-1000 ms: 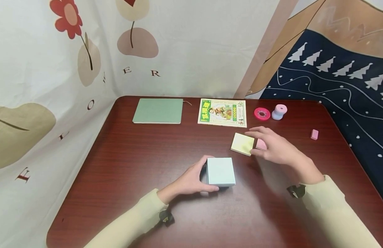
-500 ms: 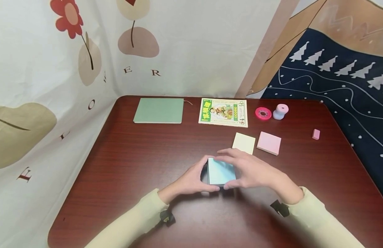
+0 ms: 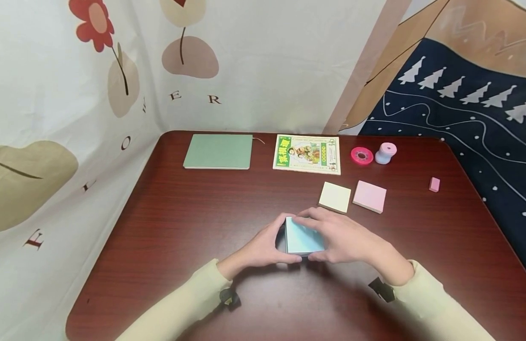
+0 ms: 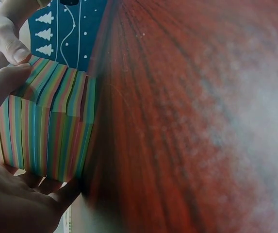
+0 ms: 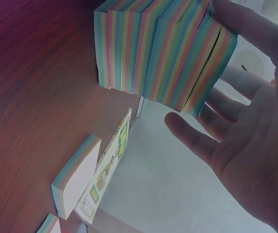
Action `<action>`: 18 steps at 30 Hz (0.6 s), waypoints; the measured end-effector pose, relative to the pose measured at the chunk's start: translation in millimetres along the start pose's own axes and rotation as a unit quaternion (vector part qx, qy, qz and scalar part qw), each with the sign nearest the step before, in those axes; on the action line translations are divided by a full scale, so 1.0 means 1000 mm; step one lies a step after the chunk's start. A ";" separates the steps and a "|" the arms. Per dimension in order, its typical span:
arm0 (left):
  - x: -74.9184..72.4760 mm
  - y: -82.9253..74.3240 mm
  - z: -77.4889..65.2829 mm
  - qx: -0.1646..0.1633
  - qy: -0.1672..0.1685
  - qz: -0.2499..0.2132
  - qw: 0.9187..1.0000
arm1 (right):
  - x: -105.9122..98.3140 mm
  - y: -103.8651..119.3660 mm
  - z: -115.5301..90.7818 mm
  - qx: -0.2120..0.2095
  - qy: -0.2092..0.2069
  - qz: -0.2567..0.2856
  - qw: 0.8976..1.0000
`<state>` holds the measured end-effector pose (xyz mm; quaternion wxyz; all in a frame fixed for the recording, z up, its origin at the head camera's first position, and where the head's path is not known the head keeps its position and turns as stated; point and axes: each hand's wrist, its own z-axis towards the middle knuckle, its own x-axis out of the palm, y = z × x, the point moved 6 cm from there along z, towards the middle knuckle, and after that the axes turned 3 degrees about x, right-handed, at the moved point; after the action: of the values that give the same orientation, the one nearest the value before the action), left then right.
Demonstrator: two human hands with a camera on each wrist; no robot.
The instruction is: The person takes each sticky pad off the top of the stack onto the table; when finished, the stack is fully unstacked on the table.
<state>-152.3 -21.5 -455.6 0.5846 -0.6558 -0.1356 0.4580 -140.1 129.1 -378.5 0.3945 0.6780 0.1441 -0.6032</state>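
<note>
A reddish-brown wood-grain surface (image 3: 169,213) with rounded far corners sits against a creased white cloth (image 3: 267,52) that covers the left and far sides, printed with a red flower (image 3: 96,20), an olive-toned leaf (image 3: 32,194), a mauve rounded shape (image 3: 198,58) and scattered dark capital letters. To the right, past a dusty-pink band (image 3: 367,61), hangs a navy panel (image 3: 459,142) with white fir trees, pale wavy lines and dots beneath tan mountain shapes (image 3: 488,45). A soft, pale glare lies on the near part of the surface, and faint shading marks the folds of the cloth
</note>
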 end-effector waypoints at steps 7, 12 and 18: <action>0.000 -0.001 0.000 0.005 0.000 -0.002 1.000 | -0.001 -0.001 -0.001 0.001 0.001 0.005 1.000; 0.000 -0.002 0.001 0.005 -0.002 -0.001 1.000 | -0.008 -0.003 -0.004 -0.003 -0.002 0.024 1.000; -0.001 -0.002 0.000 -0.008 -0.005 0.015 1.000 | -0.024 -0.024 -0.020 0.036 -0.021 0.049 0.998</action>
<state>-152.5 -21.5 -453.7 0.5717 -0.6603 -0.1325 0.4687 -148.0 165.6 -365.4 0.4018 0.6850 0.0808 -0.6023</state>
